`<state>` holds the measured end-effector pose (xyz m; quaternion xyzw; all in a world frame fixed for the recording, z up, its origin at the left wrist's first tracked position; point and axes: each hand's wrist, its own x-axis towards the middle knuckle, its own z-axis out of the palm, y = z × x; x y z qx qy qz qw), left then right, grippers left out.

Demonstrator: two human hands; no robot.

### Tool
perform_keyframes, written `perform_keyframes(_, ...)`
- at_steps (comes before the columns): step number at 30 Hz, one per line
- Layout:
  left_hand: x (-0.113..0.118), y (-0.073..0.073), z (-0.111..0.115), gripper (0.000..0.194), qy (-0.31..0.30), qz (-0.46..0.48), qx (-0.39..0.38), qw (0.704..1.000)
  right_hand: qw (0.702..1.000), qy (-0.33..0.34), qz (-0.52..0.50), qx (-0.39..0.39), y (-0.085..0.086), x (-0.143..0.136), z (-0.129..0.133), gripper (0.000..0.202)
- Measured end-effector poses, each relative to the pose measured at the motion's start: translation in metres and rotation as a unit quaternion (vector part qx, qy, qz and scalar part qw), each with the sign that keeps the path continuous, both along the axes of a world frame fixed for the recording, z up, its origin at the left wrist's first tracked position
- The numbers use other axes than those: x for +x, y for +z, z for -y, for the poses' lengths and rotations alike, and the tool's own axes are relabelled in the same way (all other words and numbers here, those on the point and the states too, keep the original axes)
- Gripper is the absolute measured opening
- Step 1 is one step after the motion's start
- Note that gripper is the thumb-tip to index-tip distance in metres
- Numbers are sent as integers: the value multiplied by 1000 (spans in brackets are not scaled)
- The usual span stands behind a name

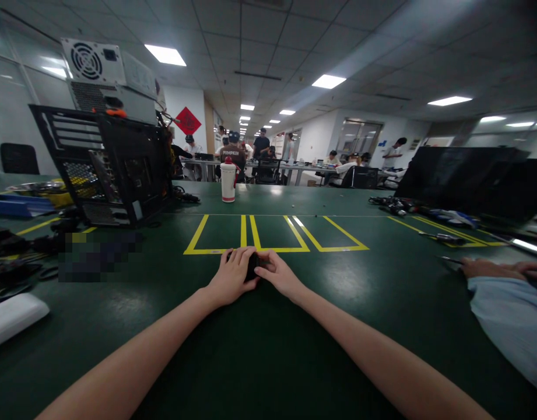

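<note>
Near the middle of the green table (268, 361), both my hands meet at a small black object (252, 266). My left hand (233, 277) is wrapped over it from the left, fingers on top and thumb at the near side. From the right, my right hand (280, 276) closes thumb and fingers at its edge. Most of the object is covered, so its kind cannot be made out. Just beyond my hands run strips of yellow tape (246, 252) marking boxes on the table.
A white cup with a red lid (228, 184) stands farther back. On the left are an open black computer case (137, 169), a power supply (93, 61) and a white object (14, 318). A co-worker's hand (487, 269), tools and dark monitors (464, 181) are at right.
</note>
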<state>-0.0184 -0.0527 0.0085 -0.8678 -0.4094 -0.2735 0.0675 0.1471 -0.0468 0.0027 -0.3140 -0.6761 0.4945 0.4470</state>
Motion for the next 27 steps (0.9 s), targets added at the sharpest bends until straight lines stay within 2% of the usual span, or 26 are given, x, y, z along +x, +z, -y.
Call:
perform_keyframes(3, 1, -1, -1, 58, 3, 2, 5, 1000, 1000, 6, -11, 15, 0, 0, 4, 30)
perform_keyframes(7, 2, -2, -1, 58, 6, 2, 9, 1000, 999, -36, -12, 31, -1, -3, 0, 19)
perform_keyframes(12, 1, 0, 0, 59, 3, 4, -1, 1000, 997, -80, 21, -11, 2, -4, -6, 29)
perform_keyframes(20, 1, 0, 0, 57, 2, 0, 7, 1000, 1000, 15, -21, -7, 8, 1, 7, 32)
perform_keyframes(24, 2, 0, 1, 57, 2, 2, 3, 1000, 999, -23, -26, 7, 4, 0, 3, 22)
perform_keyframes(27, 1, 1, 1, 59, 2, 2, -5, 1000, 998, -62, -14, -5, 2, -1, -4, 26)
